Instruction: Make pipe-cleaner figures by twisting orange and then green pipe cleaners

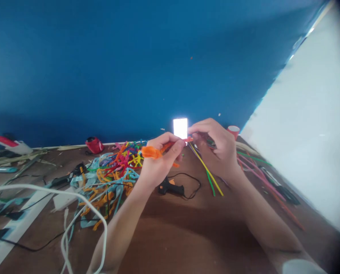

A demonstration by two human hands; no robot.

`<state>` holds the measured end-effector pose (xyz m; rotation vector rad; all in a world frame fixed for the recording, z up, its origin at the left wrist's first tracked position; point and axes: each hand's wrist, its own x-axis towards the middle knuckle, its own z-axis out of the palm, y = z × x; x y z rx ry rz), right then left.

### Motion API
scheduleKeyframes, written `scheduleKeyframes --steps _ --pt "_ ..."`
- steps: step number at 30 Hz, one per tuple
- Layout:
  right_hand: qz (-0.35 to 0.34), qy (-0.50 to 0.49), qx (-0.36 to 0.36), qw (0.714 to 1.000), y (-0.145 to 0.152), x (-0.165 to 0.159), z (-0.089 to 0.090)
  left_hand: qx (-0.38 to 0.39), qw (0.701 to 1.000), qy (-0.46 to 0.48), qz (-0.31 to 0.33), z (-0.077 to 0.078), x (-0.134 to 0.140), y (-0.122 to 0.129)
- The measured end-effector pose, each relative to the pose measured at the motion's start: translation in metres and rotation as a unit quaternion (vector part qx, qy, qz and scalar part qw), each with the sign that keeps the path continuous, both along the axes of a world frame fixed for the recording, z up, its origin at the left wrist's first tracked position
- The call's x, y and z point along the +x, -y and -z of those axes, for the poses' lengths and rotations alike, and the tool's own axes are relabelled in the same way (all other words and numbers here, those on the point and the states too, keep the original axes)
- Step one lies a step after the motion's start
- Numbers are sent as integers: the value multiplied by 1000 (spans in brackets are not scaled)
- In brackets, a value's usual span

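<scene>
My left hand [164, 156] is closed around an orange pipe cleaner [151, 152], whose thick fuzzy loop sticks out on the left of the hand. A thinner orange-red end runs out past the left thumb and meets the fingertips of my right hand [217, 144]. Those right fingers are bent and pinched together there; the exact grip is small and blurred. Both hands are raised above the brown table, in front of a bright lit screen [180, 128]. Beneath them lies a black glue gun [171, 187] with an orange trigger.
A tangled heap of coloured pipe cleaners [113, 171] lies left. Yellow and green stems [207, 167] lie under my right hand, pink ones [252, 169] farther right. A white cable [101, 217] loops near my left forearm beside a power strip [21, 224]. A blue wall [130, 68] stands behind.
</scene>
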<state>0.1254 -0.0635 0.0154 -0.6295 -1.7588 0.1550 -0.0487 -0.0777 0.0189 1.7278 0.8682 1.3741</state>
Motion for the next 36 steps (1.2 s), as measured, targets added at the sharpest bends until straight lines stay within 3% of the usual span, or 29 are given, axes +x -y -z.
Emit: scheduleKeyframes --steps 3,7,10,15,19,22,24,26,28,30,33,36 --pt "-12 75 77 994 2 3 -3 -66 994 64 54 1 0 -1" --pt "-22 98 100 990 5 7 -6 -104 985 79 111 0 -1 -2" --pt "7 129 103 986 4 12 -7 -104 985 70 118 -1 -1 -2" --pt "26 175 106 979 -5 18 -2 -62 994 13 86 -2 -2 0" --pt "56 177 76 980 -8 10 4 73 990 -119 -29 1 -3 -1" --pt "71 157 34 984 -6 4 4 233 942 -209 -122 4 -4 -5" --pt "25 121 -33 992 -3 3 1 341 890 -257 -157 7 -7 -9" --pt "-63 78 -138 985 0 5 -3 429 838 -298 -159 9 -12 -13" --pt "-164 35 -255 952 3 8 -6 480 804 -322 -141 10 -18 -15" --pt "-240 -6 -344 908 6 9 -8 498 791 -330 -133 10 -21 -15" --pt "-276 -43 -396 875 7 8 -9 480 812 -304 -133 7 -19 -14" --pt "-227 -58 -373 898 7 5 -10 349 902 -231 -105 2 -13 -10"
